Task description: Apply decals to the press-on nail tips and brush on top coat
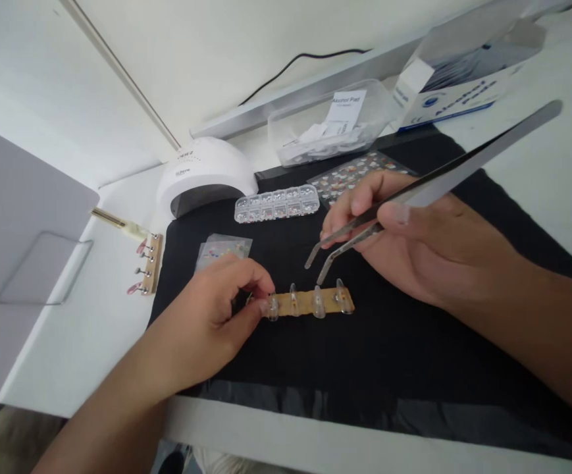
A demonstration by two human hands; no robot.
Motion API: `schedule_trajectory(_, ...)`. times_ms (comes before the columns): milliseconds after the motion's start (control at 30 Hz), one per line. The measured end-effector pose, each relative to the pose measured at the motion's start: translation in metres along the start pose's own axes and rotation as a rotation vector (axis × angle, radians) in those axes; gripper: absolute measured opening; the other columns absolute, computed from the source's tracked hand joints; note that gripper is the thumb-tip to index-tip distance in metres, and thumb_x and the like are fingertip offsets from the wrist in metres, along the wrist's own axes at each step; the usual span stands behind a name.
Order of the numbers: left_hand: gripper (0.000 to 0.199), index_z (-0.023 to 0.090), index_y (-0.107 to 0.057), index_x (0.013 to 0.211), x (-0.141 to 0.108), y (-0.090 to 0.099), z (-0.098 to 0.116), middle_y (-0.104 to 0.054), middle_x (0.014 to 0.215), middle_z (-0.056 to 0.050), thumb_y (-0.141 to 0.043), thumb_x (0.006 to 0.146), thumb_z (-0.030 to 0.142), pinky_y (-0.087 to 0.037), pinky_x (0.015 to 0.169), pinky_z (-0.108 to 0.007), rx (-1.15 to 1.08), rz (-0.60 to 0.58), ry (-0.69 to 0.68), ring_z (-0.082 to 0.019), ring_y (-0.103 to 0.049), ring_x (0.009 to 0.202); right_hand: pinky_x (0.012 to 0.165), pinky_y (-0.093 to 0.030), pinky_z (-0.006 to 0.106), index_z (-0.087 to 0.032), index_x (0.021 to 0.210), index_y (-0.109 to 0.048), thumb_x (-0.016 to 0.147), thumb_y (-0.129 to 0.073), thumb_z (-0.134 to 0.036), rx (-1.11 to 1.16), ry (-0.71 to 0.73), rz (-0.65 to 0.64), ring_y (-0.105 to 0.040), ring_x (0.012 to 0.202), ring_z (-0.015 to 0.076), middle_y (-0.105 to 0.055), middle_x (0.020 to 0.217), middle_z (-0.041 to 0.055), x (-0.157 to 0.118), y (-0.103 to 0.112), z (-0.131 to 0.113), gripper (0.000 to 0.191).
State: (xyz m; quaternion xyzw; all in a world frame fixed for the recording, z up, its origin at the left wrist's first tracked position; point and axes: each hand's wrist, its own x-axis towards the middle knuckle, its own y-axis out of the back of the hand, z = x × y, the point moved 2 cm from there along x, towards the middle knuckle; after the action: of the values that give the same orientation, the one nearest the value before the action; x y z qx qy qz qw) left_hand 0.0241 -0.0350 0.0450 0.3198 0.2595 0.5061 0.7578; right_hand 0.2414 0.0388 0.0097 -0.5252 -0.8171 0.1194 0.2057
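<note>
A pair of bent-tip metal tweezers (483, 148) rests in my right hand (414, 243), its tips parted just above the nail tips. My left hand (216, 309) pinches the left end of a wooden nail tip stand (306, 303), its fingers hiding that end. Several clear false nail tips stand on the strip, among them one clear nail tip (319, 303) right below the tweezers and another (343, 299) at the right end. Nothing shows between the tweezer tips.
Behind my hands are a white nail lamp (211, 164), a clear compartment box (276, 204), small sticker packets (234, 245) and a sticker sheet (335, 178). Farther back stand a plastic tub (286, 131) and an alcohol pad box (453, 105). A second nail stand (153, 266) lies left of the black mat (389, 382).
</note>
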Motion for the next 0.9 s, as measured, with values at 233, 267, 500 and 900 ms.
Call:
schedule_trajectory(233, 0.015, 0.022, -0.062, 0.094, -0.002, -0.002, 0.006, -0.063, 0.089, 0.003, -0.053, 0.093, 0.01, -0.045, 0.076, -0.029, 0.043, -0.015, 0.04, -0.014, -0.059, 0.082, 0.072, -0.06, 0.036, -0.023, 0.075, -0.068, 0.07, -0.093, -0.044, 0.123, -0.128, -0.093, -0.067, 0.07, 0.0174, -0.067, 0.079, -0.001, -0.002, -0.002, 0.006, 0.033)
schedule_trajectory(267, 0.015, 0.022, -0.062, 0.094, -0.002, -0.002, 0.006, -0.063, 0.089, 0.003, -0.052, 0.093, 0.01, -0.045, 0.075, -0.03, 0.054, -0.018, 0.04, -0.015, -0.059, 0.083, 0.073, -0.06, 0.036, -0.023, 0.074, -0.067, 0.07, -0.093, -0.044, 0.128, -0.134, -0.085, -0.067, 0.071, 0.0179, -0.066, 0.079, -0.0008, -0.002, -0.002, 0.007, 0.033)
schedule_trajectory(500, 0.013, 0.022, -0.061, 0.091, 0.006, -0.001, 0.011, -0.064, 0.086, 0.0, -0.05, 0.091, 0.015, -0.044, 0.07, -0.033, 0.19, -0.046, 0.117, -0.019, -0.06, 0.08, 0.074, -0.061, 0.039, -0.022, 0.072, -0.065, 0.07, -0.093, -0.041, 0.189, -0.201, -0.069, -0.07, 0.072, 0.0199, -0.066, 0.078, -0.001, -0.001, -0.002, 0.012, 0.033)
schedule_trajectory(900, 0.014, 0.022, -0.061, 0.088, 0.009, 0.0, 0.02, -0.068, 0.083, -0.001, -0.049, 0.088, 0.015, -0.043, 0.068, -0.035, 0.326, -0.034, 0.125, -0.022, -0.061, 0.078, 0.068, -0.063, 0.033, -0.02, 0.072, -0.062, 0.073, -0.089, -0.029, 0.228, -0.335, -0.019, -0.065, 0.068, 0.015, -0.061, 0.077, -0.0007, -0.003, -0.009, 0.02, 0.028)
